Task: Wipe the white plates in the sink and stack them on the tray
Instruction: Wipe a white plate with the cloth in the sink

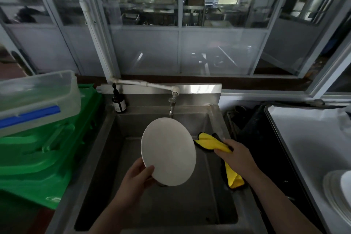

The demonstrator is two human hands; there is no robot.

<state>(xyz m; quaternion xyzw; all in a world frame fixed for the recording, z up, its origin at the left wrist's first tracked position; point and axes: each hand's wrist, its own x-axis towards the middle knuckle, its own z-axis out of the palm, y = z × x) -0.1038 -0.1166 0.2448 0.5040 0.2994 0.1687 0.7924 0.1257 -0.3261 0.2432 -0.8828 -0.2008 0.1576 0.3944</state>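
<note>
Nearest to me, my left hand (139, 174) grips the lower rim of a white plate (168, 151), thumb on its face, holding it tilted up over the steel sink (106, 150). Just right of the plate, my right hand (236, 155) is closed around a yellow cloth (212, 141), which trails down past the wrist along the sink's right wall; cloth and plate sit close, though I can't tell if they touch. I see nothing else lying in the basin below. At the far right edge, a stack of white plates (337, 194) sits on the white tray (303, 138), blurred by the lens. To the left, a clear lidded box (38, 99) rests on green crates (47, 157). Beyond, a dark bottle (118, 101) stands at the sink's back corner beside the tap (171, 107).
</note>
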